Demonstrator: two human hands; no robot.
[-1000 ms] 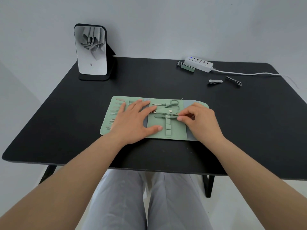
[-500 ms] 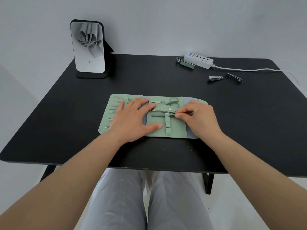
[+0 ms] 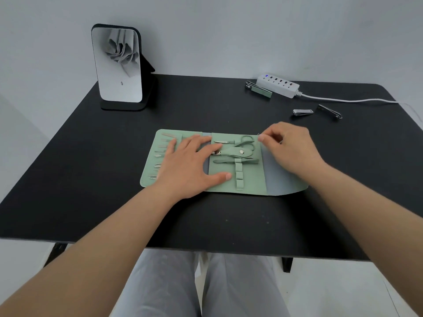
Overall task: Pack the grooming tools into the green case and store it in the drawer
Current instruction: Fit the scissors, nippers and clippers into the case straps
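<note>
The green case lies unfolded on the black table. My left hand presses flat on its left half, partly covering a row of small metal tools. Green-handled scissors and a slim green tool sit under the centre strap. My right hand hovers over the case's right flap with its fingers loosely curled and nothing in them. Three nail clippers lie loose on the table: a green one, a silver one and a dark one.
A standing mirror is at the back left. A white power strip with its cable runs along the back right. The table's front edge is just above my knees. No drawer is in view.
My right hand has let go of the slim green tool at the centre strap and moved up and to the right, over the case's far right corner. My left hand stays flat.
</note>
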